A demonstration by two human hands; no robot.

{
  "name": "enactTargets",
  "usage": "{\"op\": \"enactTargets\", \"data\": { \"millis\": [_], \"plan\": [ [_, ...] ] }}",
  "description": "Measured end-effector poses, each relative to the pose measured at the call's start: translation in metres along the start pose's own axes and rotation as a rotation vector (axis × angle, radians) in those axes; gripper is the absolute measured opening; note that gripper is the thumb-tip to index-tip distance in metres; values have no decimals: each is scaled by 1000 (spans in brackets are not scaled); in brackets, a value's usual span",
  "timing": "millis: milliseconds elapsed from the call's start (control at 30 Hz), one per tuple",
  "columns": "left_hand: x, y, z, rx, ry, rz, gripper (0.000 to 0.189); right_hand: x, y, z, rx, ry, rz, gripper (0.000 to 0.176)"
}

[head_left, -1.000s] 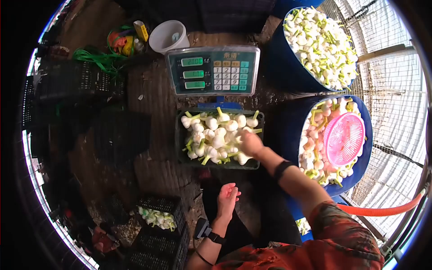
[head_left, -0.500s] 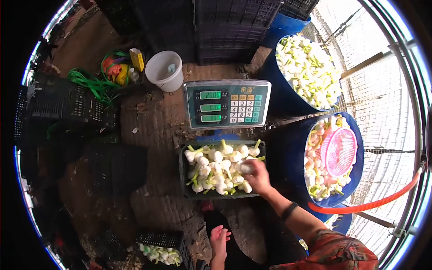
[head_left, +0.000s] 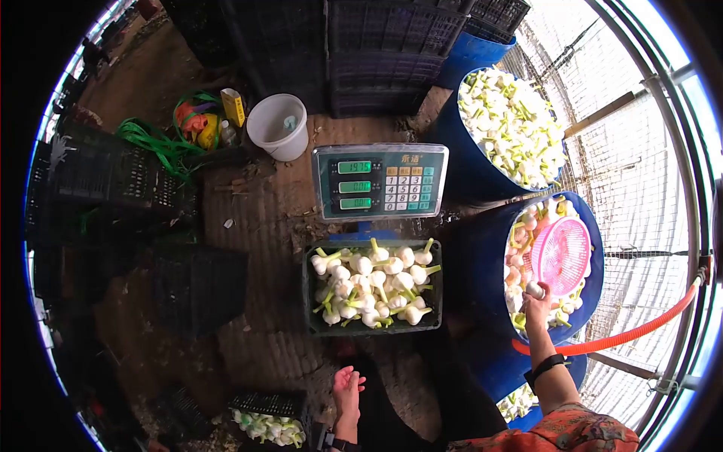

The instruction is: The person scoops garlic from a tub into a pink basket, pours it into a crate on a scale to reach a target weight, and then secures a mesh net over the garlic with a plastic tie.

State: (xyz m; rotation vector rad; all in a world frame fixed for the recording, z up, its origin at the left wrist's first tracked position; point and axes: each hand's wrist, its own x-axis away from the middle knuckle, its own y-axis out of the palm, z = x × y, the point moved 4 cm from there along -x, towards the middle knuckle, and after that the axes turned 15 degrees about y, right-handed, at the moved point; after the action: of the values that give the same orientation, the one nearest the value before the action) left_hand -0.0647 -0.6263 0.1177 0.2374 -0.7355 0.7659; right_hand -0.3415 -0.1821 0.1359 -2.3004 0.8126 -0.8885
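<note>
My right hand (head_left: 537,307) is closed around a garlic bulb (head_left: 535,290) at the near side of the blue barrel (head_left: 595,301), which holds garlic and a pink plastic basket (head_left: 561,256). My left hand (head_left: 347,388) hangs empty above my leg, its fingers loosely apart. Between my arms and the scale display, a dark crate (head_left: 309,294) is filled with white garlic bulbs (head_left: 376,280) with green stems. Behind the crate stands the scale's display (head_left: 380,181), its top line lit at about 19.75.
Another blue barrel (head_left: 452,143) heaped with garlic stands at the back right. A white bucket (head_left: 279,128) is left of the display. Stacked dark crates (head_left: 392,60) rise behind. An orange hose (head_left: 625,337) crosses at right. A smaller crate with garlic (head_left: 267,426) lies at lower left.
My right hand has moved right from the crate to the barrel, with a garlic bulb in it. The display's top line has dropped from 20.00. My left hand has shifted slightly left.
</note>
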Motion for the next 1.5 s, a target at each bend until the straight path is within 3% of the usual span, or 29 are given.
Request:
{"op": "enactTargets", "data": {
  "millis": [200, 300, 500, 567, 733, 833, 967, 1033, 1100, 1233, 1300, 1400, 1500],
  "plan": [
    [-3, -5, -6, -67, -1, 9, 26, -15, -5, 18, 51, 22, 75, 45],
    [0, 0, -4, -71, 3, 18, 26, -15, -14, 13, 251, -51, 168, 46],
    [0, 34, -5, -85, -22, -55, 22, -18, -20, -2, 29, 71, 0, 41],
    [2, 42, -7, -75, -15, -71, 22, -35, -17, 8, 25, -90, 39, 41],
    [2, 54, -8, -121, -31, -102, 25, -13, -3, -13, -199, 68, -243, 40],
    [1, 58, -8, -142, -27, -122, 26, 28, 18, -46, -243, 14, -360, 45],
    [-6, 58, -9, -163, -7, -123, 26, 84, 66, -62, -223, 43, -647, 49],
    [-10, 52, -11, -180, -5, -109, 25, 121, 96, -63, -309, 160, -768, 47],
    [-17, 46, -12, -204, 24, -107, 25, 141, 127, -49, -140, 121, -783, 45],
    [-21, 31, -17, -246, 29, -104, 24, 172, 191, -25, -98, 78, -903, 44],
    [-20, 19, -23, -250, -3, -67, 24, 183, 204, -29, 68, 242, -1097, 59],
    [-17, 2, -34, -235, -19, -59, 24, 144, 197, -26, -27, 235, -917, 60],
    [-17, -12, -47, -242, -34, -39, 22, 83, 153, -7, -108, 224, -550, 25]
  ]
}}
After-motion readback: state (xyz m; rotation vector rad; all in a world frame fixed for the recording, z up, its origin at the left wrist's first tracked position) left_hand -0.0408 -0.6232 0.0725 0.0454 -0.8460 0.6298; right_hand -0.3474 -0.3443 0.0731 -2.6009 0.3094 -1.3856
